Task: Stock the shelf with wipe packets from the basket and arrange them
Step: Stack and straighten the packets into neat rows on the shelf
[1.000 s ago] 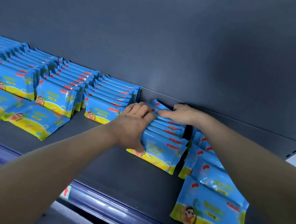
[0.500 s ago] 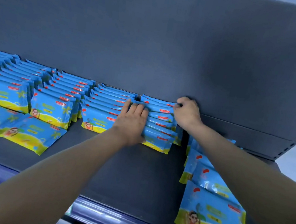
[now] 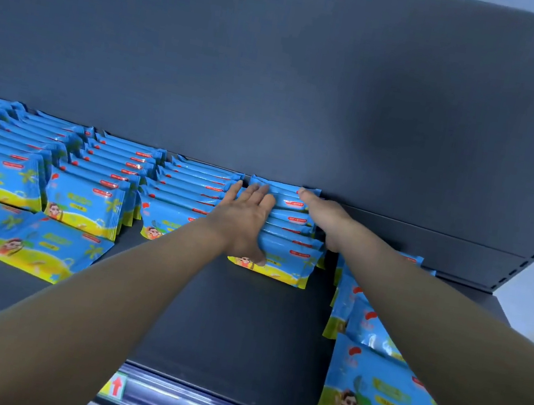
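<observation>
The row of wipe packets (image 3: 287, 243) between the hands reaches the back wall (image 3: 310, 87), beside at least 3 finished rows (image 3: 103, 177) along that wall. Loose packets (image 3: 379, 392) lie farther from the wall on the shelf (image 3: 241, 320), not yet arranged. The left hand (image 3: 245, 220) lies flat on the row, fingers straight and spread; the right hand (image 3: 326, 216) presses its other side, fingers straight.

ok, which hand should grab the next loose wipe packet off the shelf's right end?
Right, likely. The right hand touches the rightmost packet row, and the loose wipe packets lie just under its forearm. The left hand lies flat on that row, farther away.
</observation>
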The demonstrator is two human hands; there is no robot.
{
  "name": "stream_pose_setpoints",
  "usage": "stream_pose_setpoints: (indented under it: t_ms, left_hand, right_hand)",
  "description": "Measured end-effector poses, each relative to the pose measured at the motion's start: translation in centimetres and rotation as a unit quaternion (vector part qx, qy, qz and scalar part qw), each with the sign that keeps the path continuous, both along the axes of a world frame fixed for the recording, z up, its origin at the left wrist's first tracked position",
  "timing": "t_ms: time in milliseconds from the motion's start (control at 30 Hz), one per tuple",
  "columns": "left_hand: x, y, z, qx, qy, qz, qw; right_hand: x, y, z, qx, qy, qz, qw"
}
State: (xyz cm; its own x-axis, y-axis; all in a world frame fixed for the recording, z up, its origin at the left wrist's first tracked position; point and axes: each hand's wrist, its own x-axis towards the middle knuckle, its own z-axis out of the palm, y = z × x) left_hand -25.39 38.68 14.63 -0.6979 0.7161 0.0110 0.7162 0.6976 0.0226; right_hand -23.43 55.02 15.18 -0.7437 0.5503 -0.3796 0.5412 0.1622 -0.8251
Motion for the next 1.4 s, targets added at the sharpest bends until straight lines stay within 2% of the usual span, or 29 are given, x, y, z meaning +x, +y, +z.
stream_pose_setpoints:
  t_ms: [67,167,533,700,800,900,1000,1133,1333,1400]
  left_hand:
    - [-0.2,0.0,0.0,0.018,-0.028,0.003,0.999]
    - [-0.5,-0.1,0.0,0.027,-0.022,0.001,0.999]
    - [-0.9,-0.1,0.0,0.039,-0.025,-0.014,0.999]
    - [-0.8,-0.4,-0.2,0.034,-0.02,-0.017,0.999]
    - [-0.9,-0.7,-0.2,0.037,-0.015,-0.016,0.999]
    - [-0.7,-1.0,-0.2,0.048,-0.009,-0.017,0.999]
    - [-0.7,-1.2,-0.3,0.063,0.004,-0.022,0.998]
    - [-1.0,-1.1,-0.2,0.054,-0.018,-0.035,0.998]
    - [-1.1,-0.8,-0.2,0.048,-0.047,-0.033,0.997]
    - [-1.0,-0.8,-0.2,0.066,-0.038,-0.031,0.997]
  right_hand:
    - [-0.1,-0.1,0.0,-0.041,-0.007,-0.009,0.999]
    - [-0.3,0.0,0.0,-0.075,-0.013,-0.021,0.997]
    - [-0.3,0.8,0.2,-0.114,-0.064,-0.015,0.991]
    - [0.1,1.2,0.3,-0.145,-0.035,-0.012,0.989]
    - [0.2,1.0,0.5,-0.161,0.001,-0.013,0.987]
    - [0.2,0.4,0.5,-0.137,0.059,-0.043,0.988]
    - [0.2,0.0,0.7,-0.07,0.102,-0.078,0.989]
    - [0.2,0.3,1.1,0.024,0.146,-0.064,0.987]
    - [0.3,0.1,0.4,-0.052,0.266,-0.112,0.956]
    - [0.5,0.2,0.2,-0.034,0.28,-0.1,0.954]
